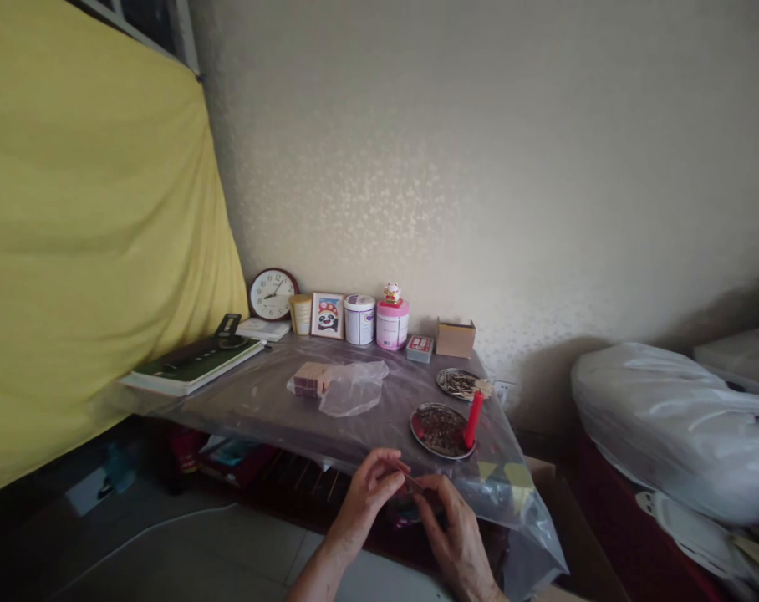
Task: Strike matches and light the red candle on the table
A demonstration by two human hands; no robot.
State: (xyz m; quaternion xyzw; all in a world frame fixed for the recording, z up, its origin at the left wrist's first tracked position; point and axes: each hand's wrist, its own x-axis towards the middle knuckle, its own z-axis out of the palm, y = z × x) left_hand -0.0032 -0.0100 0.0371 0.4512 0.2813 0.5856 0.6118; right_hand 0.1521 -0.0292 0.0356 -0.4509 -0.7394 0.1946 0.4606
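Just over the front edge of the table, my left hand (pixel 374 485) is closed, pinching one end of a small flat reddish-brown piece (pixel 410 479). My right hand (pixel 450 522) has its fingertips on the other end. Its kind is hard to make out, as fingers cover much of it. Beyond my hands, a red candle (pixel 473 420) stands slightly tilted at the right side of a round dish (pixel 426 415) with dark residue. A block of small brown boxes (pixel 309 380) sits by a crumpled clear plastic bag (pixel 354 389).
Behind lies a second dish (pixel 445 374) with pale sticks. Along the wall stand a clock (pixel 272 293), a framed panda picture (pixel 328 316), tubs (pixel 359 320), a card box (pixel 420 348) and a cardboard box (pixel 455 339). A green book (pixel 197 364) lies left; plastic sheeting (pixel 530 518) hangs over the right corner.
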